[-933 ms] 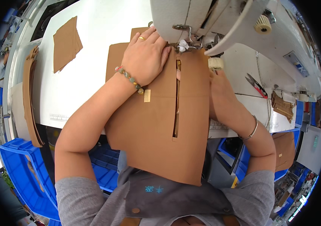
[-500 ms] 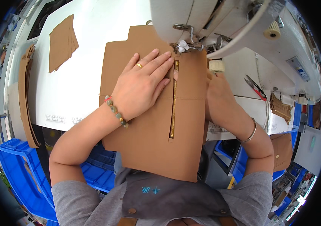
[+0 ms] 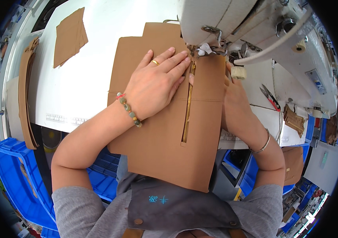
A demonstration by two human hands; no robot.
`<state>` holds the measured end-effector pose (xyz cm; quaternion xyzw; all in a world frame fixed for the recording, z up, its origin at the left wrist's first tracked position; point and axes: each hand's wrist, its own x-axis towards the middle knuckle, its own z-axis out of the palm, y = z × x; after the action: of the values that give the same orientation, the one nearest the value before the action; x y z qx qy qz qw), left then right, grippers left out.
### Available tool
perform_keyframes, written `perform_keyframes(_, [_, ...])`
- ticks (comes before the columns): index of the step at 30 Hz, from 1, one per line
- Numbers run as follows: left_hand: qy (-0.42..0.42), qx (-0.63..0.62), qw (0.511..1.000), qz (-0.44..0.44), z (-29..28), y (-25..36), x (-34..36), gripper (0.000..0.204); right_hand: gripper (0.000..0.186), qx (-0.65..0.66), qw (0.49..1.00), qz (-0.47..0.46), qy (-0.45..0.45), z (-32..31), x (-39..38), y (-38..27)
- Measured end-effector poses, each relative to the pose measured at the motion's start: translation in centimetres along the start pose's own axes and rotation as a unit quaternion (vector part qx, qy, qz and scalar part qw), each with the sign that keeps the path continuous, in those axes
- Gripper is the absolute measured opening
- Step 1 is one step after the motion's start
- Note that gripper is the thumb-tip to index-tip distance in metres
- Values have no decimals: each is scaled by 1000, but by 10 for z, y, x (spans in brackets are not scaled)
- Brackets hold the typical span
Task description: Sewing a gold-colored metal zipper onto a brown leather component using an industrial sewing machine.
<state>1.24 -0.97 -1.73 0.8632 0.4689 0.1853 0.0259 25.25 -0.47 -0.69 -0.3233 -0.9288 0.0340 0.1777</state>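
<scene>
A brown leather-like panel [image 3: 161, 148] lies beneath the head of a white sewing machine [image 3: 220, 23], its near end hanging over the table edge. A brass zipper [image 3: 187, 115] shows in a long narrow slot in it. My left hand [image 3: 159, 81] rests flat on the panel left of the slot, fingers stretched out, fingertips close to the presser foot [image 3: 192, 50]. At the panel's right edge my right hand [image 3: 234, 101] holds the piece, its fingers partly hidden underneath. A bit of skin shows through the slot near the zipper's upper end.
Brown pieces [image 3: 70, 37] lie on the white table [image 3: 91, 59] at far left. Long brown strips [image 3: 26, 95] stand along its left side. Red-handled snips [image 3: 270, 98] and brown scraps [image 3: 294, 120] are at right. Blue bins [image 3: 18, 178] stand below the table.
The panel has slid slightly away from me under the machine, bringing the zipper's upper end closer to the presser foot. Both hands have moved with it. The whole view has shifted a little.
</scene>
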Motion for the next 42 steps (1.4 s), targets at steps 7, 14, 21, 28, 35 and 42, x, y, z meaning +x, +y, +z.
perform_keyframes(7, [5,-32,999,-2,-1,-4,1,43,44,2,1000,-6,11,1,0,0])
perform_keyframes(14, [-2,-53,998,12,-4,-4,0,43,48,-18,1000,-3,5,-1,0,-3])
perform_keyframes(21, [-13,-54,998,23,-6,-4,-1,43,57,-47,998,15,-44,-6,-3,-2])
perform_keyframes(28, [-5,-24,999,41,-5,-3,-1,44,55,-24,1000,7,-16,-3,-2,-3])
perform_keyframes(35, [-4,-24,998,54,-7,-5,0,44,50,8,1000,5,-2,-3,-1,-3])
perform_keyframes(42, [-10,-14,998,59,-10,-4,2,47,50,8,1000,3,-8,-5,-1,-3])
